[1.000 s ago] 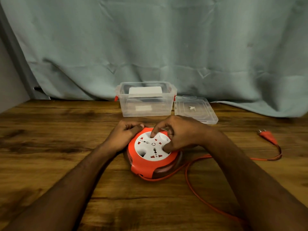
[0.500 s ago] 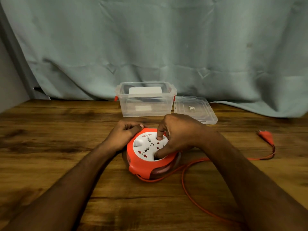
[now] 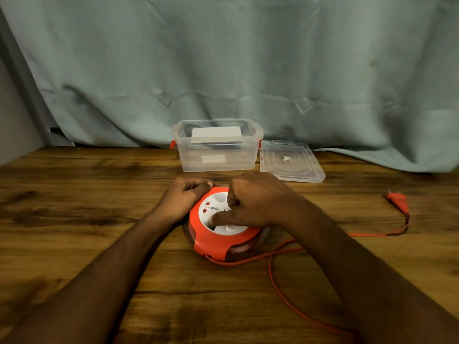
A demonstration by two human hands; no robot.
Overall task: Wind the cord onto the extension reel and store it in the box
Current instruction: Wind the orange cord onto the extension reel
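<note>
Orange reel [image 3: 218, 247] is sitting on the table [image 3: 74, 219], just under both hands. Left hand [image 3: 185, 196] is gripping its far rim. Right hand [image 3: 255, 199] is curling fingers into the white dial [image 3: 216, 203]. Loose cord [image 3: 280, 291] is lying off to the right, plug [image 3: 397, 198] far out. Box [image 3: 216, 145] is waiting open behind the reel.

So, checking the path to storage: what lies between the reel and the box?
Only bare table, seen in the head view; the reel and box stand apart.
</note>
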